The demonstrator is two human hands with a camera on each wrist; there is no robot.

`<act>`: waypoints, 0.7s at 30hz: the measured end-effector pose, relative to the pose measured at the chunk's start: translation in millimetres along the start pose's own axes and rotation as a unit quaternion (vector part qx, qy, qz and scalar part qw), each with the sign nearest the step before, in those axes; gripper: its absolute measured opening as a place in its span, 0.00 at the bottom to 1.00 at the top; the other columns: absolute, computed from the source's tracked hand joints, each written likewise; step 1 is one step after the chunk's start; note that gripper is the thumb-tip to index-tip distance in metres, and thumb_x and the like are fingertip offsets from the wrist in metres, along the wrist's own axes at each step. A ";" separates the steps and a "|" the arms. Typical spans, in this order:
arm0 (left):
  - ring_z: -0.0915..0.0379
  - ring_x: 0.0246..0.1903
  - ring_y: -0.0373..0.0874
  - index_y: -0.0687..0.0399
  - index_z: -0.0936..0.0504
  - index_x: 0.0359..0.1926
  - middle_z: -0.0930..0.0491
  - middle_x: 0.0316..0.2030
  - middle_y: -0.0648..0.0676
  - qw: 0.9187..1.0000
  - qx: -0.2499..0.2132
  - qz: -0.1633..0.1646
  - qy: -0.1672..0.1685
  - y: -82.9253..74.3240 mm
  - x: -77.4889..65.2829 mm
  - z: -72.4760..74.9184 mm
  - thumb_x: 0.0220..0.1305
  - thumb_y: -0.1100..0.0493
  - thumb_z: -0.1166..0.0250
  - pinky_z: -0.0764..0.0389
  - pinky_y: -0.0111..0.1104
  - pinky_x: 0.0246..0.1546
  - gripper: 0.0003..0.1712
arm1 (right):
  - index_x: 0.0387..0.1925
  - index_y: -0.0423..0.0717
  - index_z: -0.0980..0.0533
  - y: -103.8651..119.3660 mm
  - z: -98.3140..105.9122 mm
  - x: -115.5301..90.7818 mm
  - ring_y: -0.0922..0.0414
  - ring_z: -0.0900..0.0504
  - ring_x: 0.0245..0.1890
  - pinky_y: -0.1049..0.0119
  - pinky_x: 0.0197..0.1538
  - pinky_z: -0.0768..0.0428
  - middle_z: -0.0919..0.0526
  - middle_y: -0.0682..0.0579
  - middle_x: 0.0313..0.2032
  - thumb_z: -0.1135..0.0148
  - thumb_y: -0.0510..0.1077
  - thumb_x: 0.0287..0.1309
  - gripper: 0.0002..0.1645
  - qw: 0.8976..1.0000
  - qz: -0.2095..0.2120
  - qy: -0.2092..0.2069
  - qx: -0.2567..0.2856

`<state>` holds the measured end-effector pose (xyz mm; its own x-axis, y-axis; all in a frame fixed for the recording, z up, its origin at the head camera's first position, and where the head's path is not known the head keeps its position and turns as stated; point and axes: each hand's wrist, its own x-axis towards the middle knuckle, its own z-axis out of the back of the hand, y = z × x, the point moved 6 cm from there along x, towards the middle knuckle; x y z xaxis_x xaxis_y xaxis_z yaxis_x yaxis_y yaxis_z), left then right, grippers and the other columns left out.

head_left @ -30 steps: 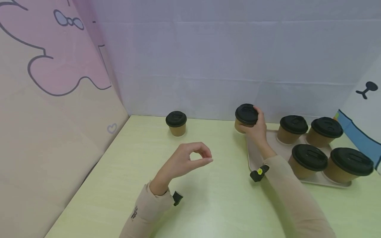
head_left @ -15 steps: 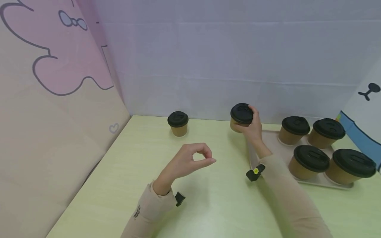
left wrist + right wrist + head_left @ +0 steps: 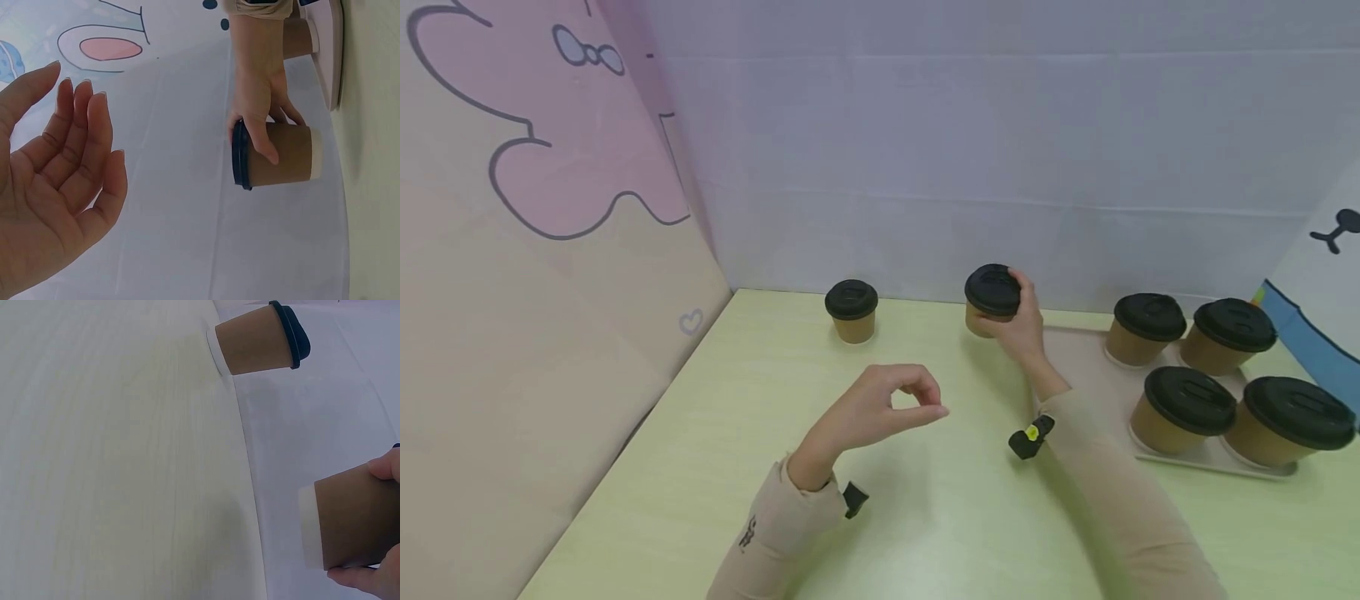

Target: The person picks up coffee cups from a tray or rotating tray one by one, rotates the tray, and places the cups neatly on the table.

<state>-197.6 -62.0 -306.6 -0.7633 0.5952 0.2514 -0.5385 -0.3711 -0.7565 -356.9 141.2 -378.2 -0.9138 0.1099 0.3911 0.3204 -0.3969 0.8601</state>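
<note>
Leftward since a second ago has gone the brown, paper-looking cup with a domed black lid, carried by the right hand farther from the flat beige tray; the left hand has hardly changed. Right thumb and fingers pinch the cup from opposite sides, mostly on the upper wall, with one fingertip at the lid's rim. Left fingers are loosely bent, holding nothing, over the middle of the pale yellow-green table surface.

The gripped cup is near the surface's back edge, close to upright, and seems to be just off it. It is probably light, with a smooth, fairly stiff wall that a hard squeeze might dent. The lid could perhaps work loose, so the wall just below its rim looks the safer hold.

Well apart to the left, toward the surface's back left corner, stands a lone brown cup with a black lid. On the tray, four matching black-lidded brown cups stand toward its right edge. Beyond the back edge hangs a grey-lilac cloth backdrop.
</note>
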 end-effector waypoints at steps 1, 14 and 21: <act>0.27 0.33 0.32 0.47 0.22 0.29 0.22 0.29 0.43 1.000 -0.002 -0.001 0.001 0.2 -0.1 -0.4 0.58 0.57 0.36 0.27 0.28 0.36 0.03 | 0.66 0.50 0.44 0.3 -1.8 -0.2 0.45 0.40 0.66 0.48 0.67 0.45 0.38 0.42 0.65 0.26 0.34 0.36 0.54 1.000 0.002 0.001 0.002; 0.27 0.34 0.31 0.49 0.22 0.31 0.21 0.30 0.44 0.999 0.002 -0.026 0.030 -1.5 -0.5 -7.3 0.58 0.57 0.35 0.25 0.27 0.40 0.03 | 0.66 0.53 0.45 -1.9 -19.7 -3.2 0.44 0.40 0.66 0.48 0.67 0.45 0.38 0.41 0.65 0.26 0.35 0.37 0.55 1.000 -0.012 0.016 0.001; 0.27 0.33 0.30 0.49 0.22 0.32 0.21 0.30 0.44 0.998 0.013 -0.035 0.047 -0.4 -0.2 -11.1 0.58 0.57 0.35 0.25 0.25 0.40 0.03 | 0.67 0.53 0.46 -1.0 -27.0 -5.0 0.45 0.41 0.67 0.48 0.67 0.45 0.39 0.42 0.66 0.27 0.35 0.39 0.54 0.999 -0.022 0.030 0.009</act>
<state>-193.3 -54.0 -313.0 -0.6877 0.6840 0.2436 -0.5991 -0.3451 -0.7225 -359.4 116.4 -389.8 -0.9401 0.0711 0.3333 0.2843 -0.3758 0.8820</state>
